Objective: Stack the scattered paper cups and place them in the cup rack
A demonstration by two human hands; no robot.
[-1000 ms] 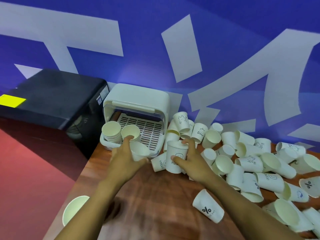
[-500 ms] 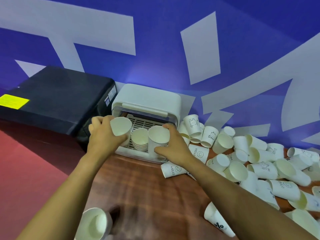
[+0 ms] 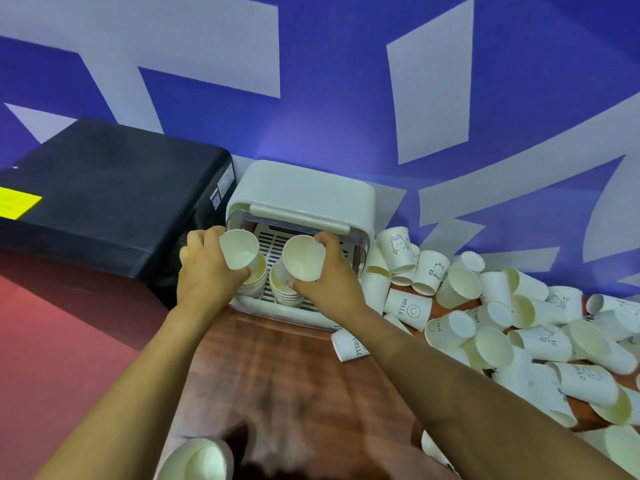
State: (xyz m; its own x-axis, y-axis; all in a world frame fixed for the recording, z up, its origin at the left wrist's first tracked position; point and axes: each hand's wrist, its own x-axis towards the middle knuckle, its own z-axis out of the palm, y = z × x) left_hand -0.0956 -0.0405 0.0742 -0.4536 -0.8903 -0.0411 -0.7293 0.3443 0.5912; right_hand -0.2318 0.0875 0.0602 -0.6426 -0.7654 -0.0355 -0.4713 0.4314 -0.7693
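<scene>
A white cup rack with a raised lid stands at the back of the wooden table. Two stacks of paper cups sit on its slatted tray, a left stack and a right stack. My left hand grips a white paper cup tilted over the left stack. My right hand holds another cup, mouth toward me, above the right stack. Several scattered cups lie in a heap to the right.
A black box with a yellow label stands left of the rack. A loose cup lies at the table's near edge, another one just in front of the rack. Behind everything is a blue and white wall.
Both hands have carried their cups from the table in over the rack's tray and tilted them above the two stacks. The view has moved closer to the rack.
</scene>
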